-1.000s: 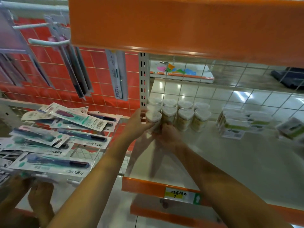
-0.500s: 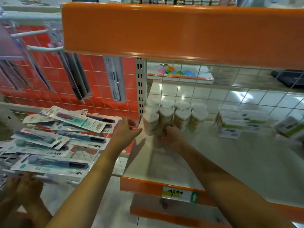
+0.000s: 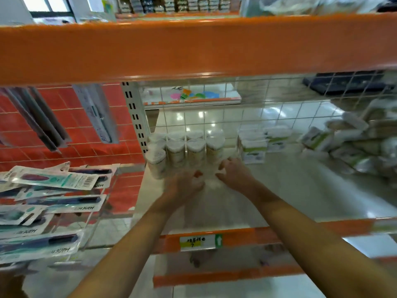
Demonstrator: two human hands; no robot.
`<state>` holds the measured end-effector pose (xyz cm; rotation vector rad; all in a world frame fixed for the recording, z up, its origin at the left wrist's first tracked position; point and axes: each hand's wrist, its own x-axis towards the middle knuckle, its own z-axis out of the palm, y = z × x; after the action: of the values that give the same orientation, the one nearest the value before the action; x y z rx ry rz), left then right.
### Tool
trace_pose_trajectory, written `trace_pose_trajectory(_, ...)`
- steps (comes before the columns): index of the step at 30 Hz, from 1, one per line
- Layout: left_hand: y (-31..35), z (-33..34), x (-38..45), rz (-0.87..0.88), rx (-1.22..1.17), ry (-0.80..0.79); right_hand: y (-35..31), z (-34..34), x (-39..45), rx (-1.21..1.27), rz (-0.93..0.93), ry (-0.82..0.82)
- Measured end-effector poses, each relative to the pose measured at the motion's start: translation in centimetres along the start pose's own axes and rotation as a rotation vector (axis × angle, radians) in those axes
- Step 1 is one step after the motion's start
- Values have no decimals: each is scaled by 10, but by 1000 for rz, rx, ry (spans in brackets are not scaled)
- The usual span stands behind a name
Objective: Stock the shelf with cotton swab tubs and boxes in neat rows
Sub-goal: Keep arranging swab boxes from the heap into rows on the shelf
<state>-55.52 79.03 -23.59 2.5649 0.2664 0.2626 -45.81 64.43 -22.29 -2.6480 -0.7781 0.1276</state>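
Observation:
Heart-shaped clear cotton swab tubs (image 3: 194,150) stand in rows at the back left of the white shelf (image 3: 290,190). One more tub (image 3: 156,163) stands alone in front of them at the left end. My left hand (image 3: 184,186) hovers low over the shelf just in front of the tubs and holds nothing. My right hand (image 3: 234,175) is beside it, its loosely curled fingers close to the rightmost tubs, holding nothing that I can see. White and green swab boxes (image 3: 252,147) stand to the right of the tubs.
A loose heap of more boxes (image 3: 352,143) lies at the shelf's right end. The orange upper shelf edge (image 3: 193,50) hangs low overhead. Toothbrush packs (image 3: 53,179) lie on a rack to the left. A wire grid backs the shelf.
My left hand has let go of the front left tub and swung right to the middle. My right hand has slid right along the front of the row. The camera has moved closer.

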Motion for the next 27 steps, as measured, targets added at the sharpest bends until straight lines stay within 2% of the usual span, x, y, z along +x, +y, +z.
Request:
trace_pose_trajectory(2,23,12,11,76,93,-40,23,-10,-5,-13,32,38)
trace_pose_trajectory(7,86,42,34,234,103,-147,80,-37,-28,-50,113,125)
trace_pose_trajectory(13,149,84,53,351,107,-252,146,-69,-61,-109,205,138)
trace_pose_trajectory(19,201,118,68,343,64,-351,202,-92,-80,-112,304,121)
trace_pose_trajectory(27,250,151,94,288,46,-341,256,-105,-80,-84,322,119)
